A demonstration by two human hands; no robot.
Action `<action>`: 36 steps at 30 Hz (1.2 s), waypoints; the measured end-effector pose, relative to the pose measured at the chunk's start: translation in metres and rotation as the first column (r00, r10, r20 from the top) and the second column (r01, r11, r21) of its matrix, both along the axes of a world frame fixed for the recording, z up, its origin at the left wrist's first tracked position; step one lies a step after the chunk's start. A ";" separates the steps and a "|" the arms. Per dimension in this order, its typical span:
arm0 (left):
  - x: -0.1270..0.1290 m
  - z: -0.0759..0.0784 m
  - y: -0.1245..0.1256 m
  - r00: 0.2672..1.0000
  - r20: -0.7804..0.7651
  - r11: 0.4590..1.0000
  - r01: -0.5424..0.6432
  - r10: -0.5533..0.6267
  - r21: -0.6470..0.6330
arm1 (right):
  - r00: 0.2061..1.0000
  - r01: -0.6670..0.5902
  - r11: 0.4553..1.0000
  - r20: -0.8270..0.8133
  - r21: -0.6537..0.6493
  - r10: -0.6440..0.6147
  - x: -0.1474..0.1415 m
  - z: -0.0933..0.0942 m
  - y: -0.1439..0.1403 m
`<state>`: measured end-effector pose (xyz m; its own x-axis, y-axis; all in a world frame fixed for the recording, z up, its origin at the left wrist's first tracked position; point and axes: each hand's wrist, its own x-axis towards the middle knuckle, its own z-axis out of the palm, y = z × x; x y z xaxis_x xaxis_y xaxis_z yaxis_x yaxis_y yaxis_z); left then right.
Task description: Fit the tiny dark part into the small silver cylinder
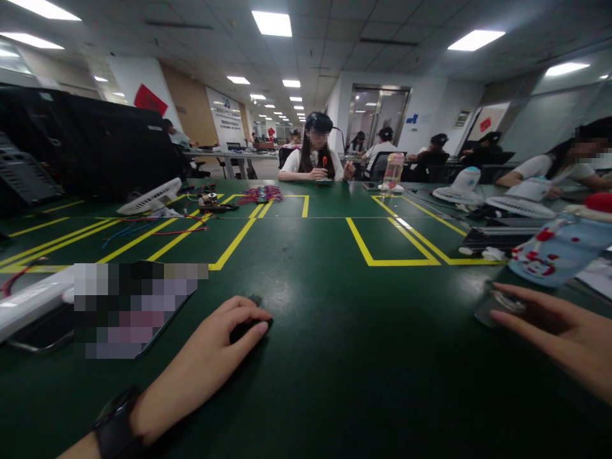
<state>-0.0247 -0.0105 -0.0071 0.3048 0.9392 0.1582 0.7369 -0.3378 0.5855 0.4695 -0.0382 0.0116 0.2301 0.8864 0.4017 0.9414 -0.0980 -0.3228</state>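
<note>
My left hand (232,341), with a black watch (117,421) on its wrist, rests on the green table. Thumb and index fingertips come close together, the other fingers curled behind; anything between them is hidden. A small dark smudge or shadow shows on the table just past the knuckles. At the right edge my right hand (561,335) has thumb and fingers around a small, see-through, round container (488,307) with a shiny rim. It is blurred and appears tilted or lying near the tabletop; its contents cannot be made out.
Left of me lie a blurred-out phone (143,312) and a white device (38,299). Wires (262,194) and a small motor-like part (209,201) are farther back. A blue cup (557,245) and white fans (519,199) stand right. A person (313,156) sits opposite.
</note>
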 end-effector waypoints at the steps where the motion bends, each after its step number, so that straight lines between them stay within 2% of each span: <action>1: 0.000 0.000 0.000 1.000 0.002 1.000 -0.001 0.001 0.002 | 0.999 -0.033 0.998 -0.028 -0.061 0.031 -0.015 0.004 0.000; 2: 0.001 0.000 0.000 1.000 0.003 1.000 -0.001 0.001 0.005 | 0.994 -0.094 0.991 -0.057 -0.093 0.089 -0.033 0.007 0.000; 4: 0.000 0.000 0.001 1.000 0.001 1.000 -0.001 0.001 0.005 | 0.953 -0.293 0.955 -0.100 -0.049 0.288 -0.076 0.013 0.004; 7: -0.003 -0.001 0.000 1.000 -0.005 1.000 0.000 0.000 0.006 | 0.773 -0.617 0.787 -0.184 0.011 0.608 -0.147 0.014 0.010; 10: -0.007 -0.002 0.000 1.000 -0.016 1.000 0.002 -0.001 0.014 | 0.611 -0.767 0.641 -0.278 0.020 0.741 -0.199 0.010 0.013; 12: -0.006 -0.001 0.000 1.000 -0.019 1.000 0.003 -0.002 0.017 | 0.558 -0.803 0.595 -0.317 0.026 0.767 -0.215 0.004 0.013; 14: 0.004 0.004 -0.001 1.000 -0.005 1.000 -0.006 0.006 0.027 | 0.553 -0.797 0.603 -0.358 0.034 0.752 -0.219 -0.002 0.013; 16: 0.023 0.013 -0.003 1.000 0.030 0.999 -0.008 0.006 0.052 | 0.577 -0.764 0.644 -0.409 0.035 0.707 -0.216 -0.009 0.014; 18: 0.050 0.026 -0.006 0.996 0.071 0.994 0.052 -0.059 0.101 | 0.583 -0.742 0.670 -0.460 0.035 0.669 -0.213 -0.015 0.014; 21: 0.086 0.044 -0.007 0.977 0.070 0.972 0.189 -0.201 0.141 | 0.551 -0.754 0.657 -0.518 0.029 0.654 -0.213 -0.018 0.016; 24: 0.098 0.052 -0.003 0.972 0.111 0.968 0.184 -0.205 0.173 | 0.515 -0.771 0.636 -0.553 0.036 0.655 -0.214 -0.016 0.016; 28: 0.082 0.043 0.004 0.971 0.191 0.985 0.119 -0.142 0.128 | 0.542 -0.760 0.648 -0.500 0.051 0.675 -0.214 -0.014 0.016; 32: 0.072 0.020 0.004 0.983 0.068 0.985 0.171 -0.171 0.017 | 0.585 -0.743 0.669 -0.453 0.035 0.673 -0.216 -0.015 0.015; 36: 0.077 0.009 0.002 0.983 -0.017 0.983 0.181 -0.181 0.020 | 0.582 -0.733 0.678 -0.468 0.050 0.665 -0.214 -0.011 0.014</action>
